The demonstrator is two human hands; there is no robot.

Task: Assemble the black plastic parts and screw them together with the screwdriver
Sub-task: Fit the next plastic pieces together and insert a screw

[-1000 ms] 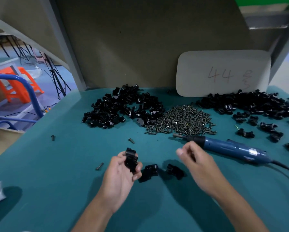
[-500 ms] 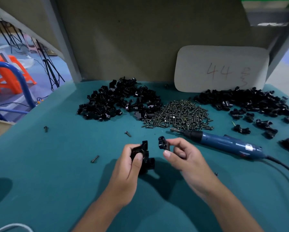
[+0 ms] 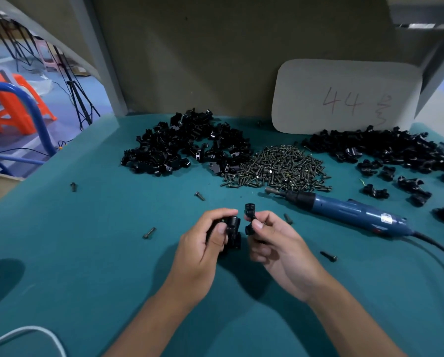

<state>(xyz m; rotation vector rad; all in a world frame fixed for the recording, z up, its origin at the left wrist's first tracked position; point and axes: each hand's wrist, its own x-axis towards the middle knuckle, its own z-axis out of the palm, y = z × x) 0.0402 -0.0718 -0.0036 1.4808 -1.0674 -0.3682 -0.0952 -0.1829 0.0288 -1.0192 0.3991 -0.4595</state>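
Observation:
My left hand (image 3: 203, 243) grips a black plastic part (image 3: 232, 234) above the teal table. Close beside it, my right hand (image 3: 275, 243) pinches a second black plastic part (image 3: 250, 217) between thumb and fingers; the two parts are a small gap apart. The blue electric screwdriver (image 3: 349, 211) lies on the table to the right, its bit pointing left toward the pile of dark screws (image 3: 280, 167). A heap of loose black parts (image 3: 182, 148) lies at the back left, another heap of black parts (image 3: 385, 148) at the back right.
Single screws (image 3: 149, 232) lie scattered near my hands, another screw (image 3: 328, 256) on the right. A white card marked 44 (image 3: 344, 96) leans on the back wall. The screwdriver cable (image 3: 442, 251) runs off right. A white cable (image 3: 22, 333) curls at the bottom left.
My right hand picked a black part off the table and brought it up beside the part in my left hand. My left hand turned its part and drew closer.

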